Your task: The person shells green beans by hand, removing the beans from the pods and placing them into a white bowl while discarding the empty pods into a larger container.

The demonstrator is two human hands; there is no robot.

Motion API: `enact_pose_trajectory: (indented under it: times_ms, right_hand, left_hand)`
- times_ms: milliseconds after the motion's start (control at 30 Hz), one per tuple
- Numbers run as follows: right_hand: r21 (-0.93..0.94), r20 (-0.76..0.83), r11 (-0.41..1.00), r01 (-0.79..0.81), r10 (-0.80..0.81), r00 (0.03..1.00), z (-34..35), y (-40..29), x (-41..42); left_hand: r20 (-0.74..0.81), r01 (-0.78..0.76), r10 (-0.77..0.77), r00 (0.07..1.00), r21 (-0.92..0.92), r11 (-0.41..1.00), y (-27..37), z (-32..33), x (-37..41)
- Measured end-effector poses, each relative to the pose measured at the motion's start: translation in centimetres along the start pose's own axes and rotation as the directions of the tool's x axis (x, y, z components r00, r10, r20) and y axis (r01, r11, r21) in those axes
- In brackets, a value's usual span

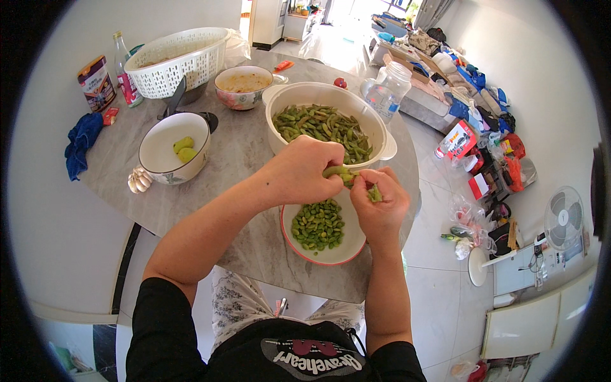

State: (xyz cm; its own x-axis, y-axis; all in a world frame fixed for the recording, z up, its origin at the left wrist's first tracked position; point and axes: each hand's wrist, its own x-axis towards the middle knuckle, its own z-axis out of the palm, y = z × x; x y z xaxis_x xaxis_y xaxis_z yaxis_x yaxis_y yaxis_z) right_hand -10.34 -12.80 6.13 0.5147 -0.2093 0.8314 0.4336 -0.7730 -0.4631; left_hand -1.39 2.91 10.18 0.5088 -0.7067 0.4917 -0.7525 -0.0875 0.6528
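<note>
My left hand (312,169) grips green soybean pods (336,171) between thumb and curled fingers. Facing it, my right hand (382,198) pinches the end of a pod, and a piece of green pod (374,193) pokes out from its fingers. How many pods are held is hard to tell. Both hands hover above a white bowl with a red rim (324,263), where shelled green beans (319,227) are heaped. Just beyond stands a deep cream plastic basin (329,93) with two handles, holding many unshelled pods (324,126).
On the left are a white bowl (157,138) with two green pieces, garlic (139,180) and a blue cloth (82,143). Behind stand a perforated white basket (186,62), a glass bottle (126,79), a canister (97,85) and a soiled floral bowl (243,93). A clear jar (391,88) stands right.
</note>
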Motion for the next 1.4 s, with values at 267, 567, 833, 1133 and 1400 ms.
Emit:
enact_pose_trajectory:
  times_ms: [267,567,833,1133,1400]
  right_hand:
    - [0.037,0.147,0.999,-0.002,-0.003,0.989,-0.3,0.0,0.2]
    - [0.095,0.129,0.981,-0.168,0.155,0.979,-0.1,0.1,-0.1]
    - [0.302,0.185,0.889,-0.343,0.298,0.937,-0.4,0.8,-0.2]
    - [0.336,0.228,0.86,-0.384,0.321,0.919,-0.3,1.0,-0.2]
    - [0.348,0.264,0.853,-0.389,0.309,0.914,-0.4,1.6,-0.4]
  left_hand:
    - [0.015,-0.015,0.016,1.0,-0.09,0.996,-0.7,0.0,0.1]
    - [0.08,-0.071,0.075,0.994,-0.055,0.996,-1.0,0.0,0.0]
    - [0.021,-0.091,0.091,0.996,-0.02,0.996,-1.1,0.1,0.1]
    - [0.181,0.169,-0.146,0.973,-0.118,0.978,0.0,-0.3,0.3]
    - [0.162,0.145,-0.114,0.98,-0.19,0.971,-0.7,0.3,0.2]
